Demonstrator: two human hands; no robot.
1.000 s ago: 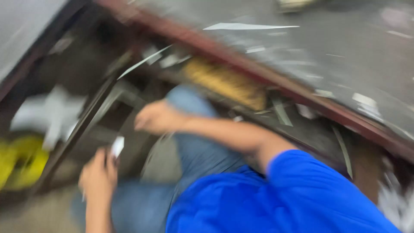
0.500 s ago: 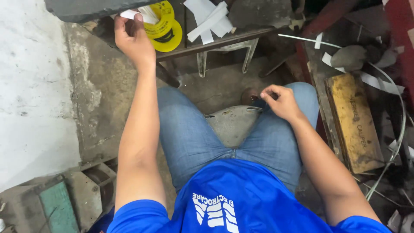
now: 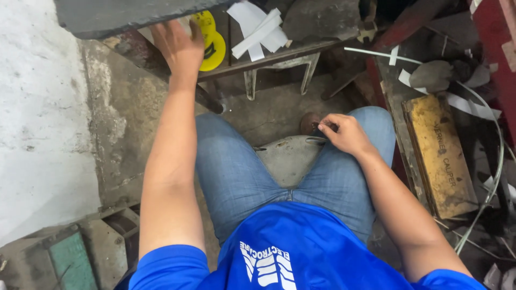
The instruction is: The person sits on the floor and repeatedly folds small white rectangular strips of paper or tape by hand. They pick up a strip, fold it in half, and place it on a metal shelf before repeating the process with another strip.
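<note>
I sit in blue jeans and a blue shirt, looking down at my knees. My left hand (image 3: pixel 180 48) reaches forward, fingers spread, under the edge of a dark slab (image 3: pixel 118 16) and next to a yellow tape roll (image 3: pixel 210 40); it holds nothing that I can see. My right hand (image 3: pixel 344 134) rests on my right knee, its fingers curled on a small dark metal piece (image 3: pixel 318 131). A brown round part (image 3: pixel 309 122) lies just beyond that hand.
White paper strips (image 3: pixel 258 29) lie on a metal frame (image 3: pixel 279 59) ahead. A worn yellow flat case (image 3: pixel 438 156) lies on the right among metal strips and scraps. A white wall (image 3: pixel 37 118) stands left, a green block (image 3: pixel 70 263) at bottom left.
My left hand has let go of the small white piece and moved right toward the yellow roll, fingers now spread. My right hand stays on the knee.
</note>
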